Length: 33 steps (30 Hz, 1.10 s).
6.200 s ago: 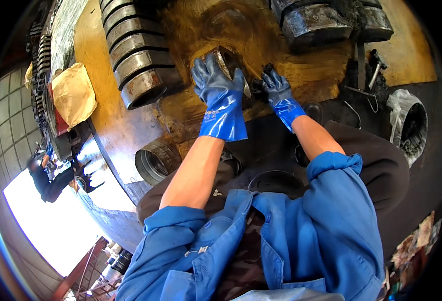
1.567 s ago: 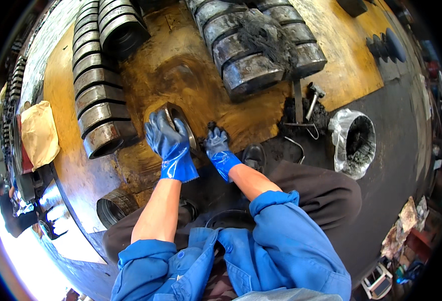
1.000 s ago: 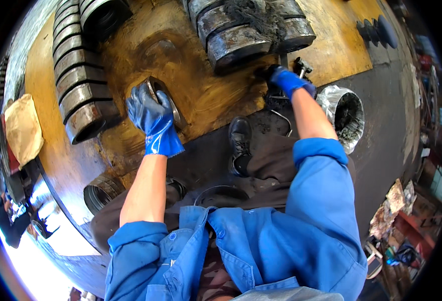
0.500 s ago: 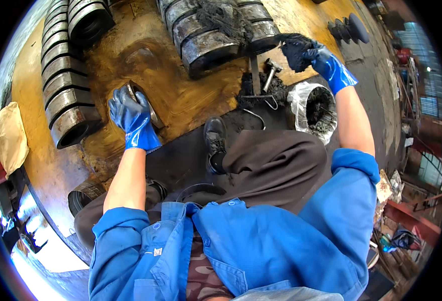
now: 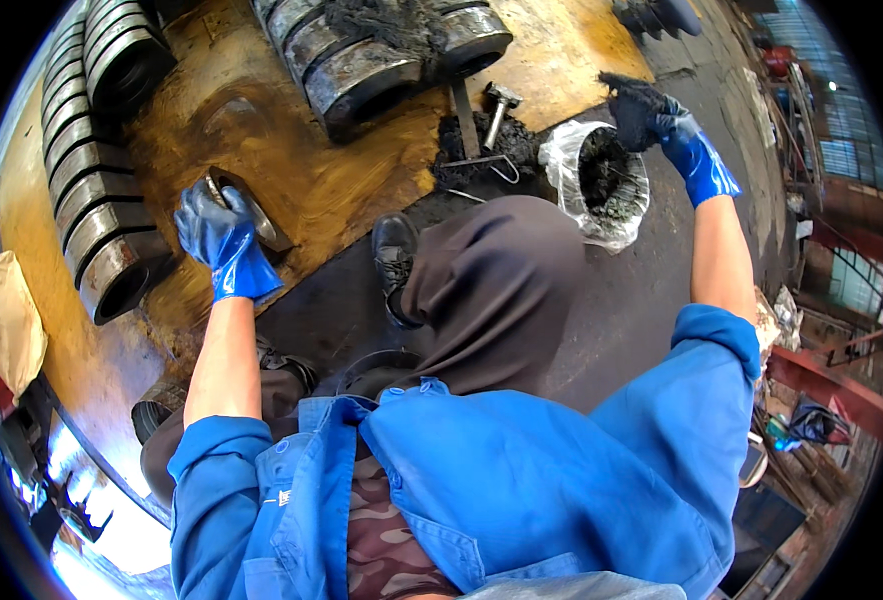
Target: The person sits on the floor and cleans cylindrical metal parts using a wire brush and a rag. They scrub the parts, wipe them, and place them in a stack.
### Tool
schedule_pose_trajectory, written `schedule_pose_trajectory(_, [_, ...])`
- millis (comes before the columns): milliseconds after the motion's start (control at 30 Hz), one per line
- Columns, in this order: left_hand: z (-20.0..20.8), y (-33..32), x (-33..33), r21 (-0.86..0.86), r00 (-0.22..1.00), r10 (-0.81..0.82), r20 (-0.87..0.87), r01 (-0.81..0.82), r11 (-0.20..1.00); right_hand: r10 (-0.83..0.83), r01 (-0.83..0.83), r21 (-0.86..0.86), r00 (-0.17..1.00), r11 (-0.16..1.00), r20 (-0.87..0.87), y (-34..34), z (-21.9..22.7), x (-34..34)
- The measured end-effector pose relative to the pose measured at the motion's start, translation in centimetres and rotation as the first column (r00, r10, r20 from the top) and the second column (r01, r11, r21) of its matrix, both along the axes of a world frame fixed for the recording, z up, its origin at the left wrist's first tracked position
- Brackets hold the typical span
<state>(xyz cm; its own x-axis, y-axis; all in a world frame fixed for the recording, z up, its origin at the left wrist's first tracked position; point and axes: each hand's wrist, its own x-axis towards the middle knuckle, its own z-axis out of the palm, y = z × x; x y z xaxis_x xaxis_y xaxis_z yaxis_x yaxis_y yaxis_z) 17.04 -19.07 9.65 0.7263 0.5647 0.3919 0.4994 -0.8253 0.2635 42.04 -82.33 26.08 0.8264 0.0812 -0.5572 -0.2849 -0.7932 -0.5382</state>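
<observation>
My left hand (image 5: 208, 228), in a blue rubber glove, is closed on a thick metal ring (image 5: 257, 212) that stands tilted on the oily yellow-brown surface. Part of the ring is hidden behind the fingers. Out to the right, my gloved right hand (image 5: 683, 150) grips a black, shaggy rag-like wad (image 5: 637, 112). The wad is beside the upper right rim of a plastic-lined bucket (image 5: 564, 170), which holds dark, fibrous scraps.
Metal rings stand in rows at the left (image 5: 111, 215) and top centre (image 5: 361, 80), some under black clumps. A hammer (image 5: 499, 118) and a flat T-shaped metal tool (image 5: 469, 135) lie left of the bucket. A ribbed dark part (image 5: 661, 15) sits far right.
My right hand has moved right and nearer with the black wad, relative to the bucket. My left hand keeps its hold on the ring. The whole view has shifted.
</observation>
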Motion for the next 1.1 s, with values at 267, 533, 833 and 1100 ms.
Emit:
schedule_pose_trajectory(267, [0.1,-0.7,0.4,-0.014,0.999,-0.038,-0.009,0.038,0.999,-0.318,0.311,-0.124,0.947,0.942,-0.042,-7.0,-2.0,-2.6])
schedule_pose_trajectory(533, [0.1,0.8,-0.3,0.117,0.999,0.051,-0.011,-0.049,0.992,-0.147,0.137,0.071,0.977,0.988,0.155,4.1,-5.6,8.4])
schedule_pose_trajectory(833, [0.4,1.1,-0.9,-0.046,0.994,0.110,-0.019,-0.111,0.993,0.339,-0.251,-0.227,0.678,0.941,0.652,40.4,-7.0,10.9])
schedule_pose_trajectory(1100, [-1.0,0.4,0.0,-0.035,0.983,0.168,0.072,-0.166,0.985,0.268,-0.155,-0.226,0.697,0.962,0.665,45.5,-15.3,10.3])
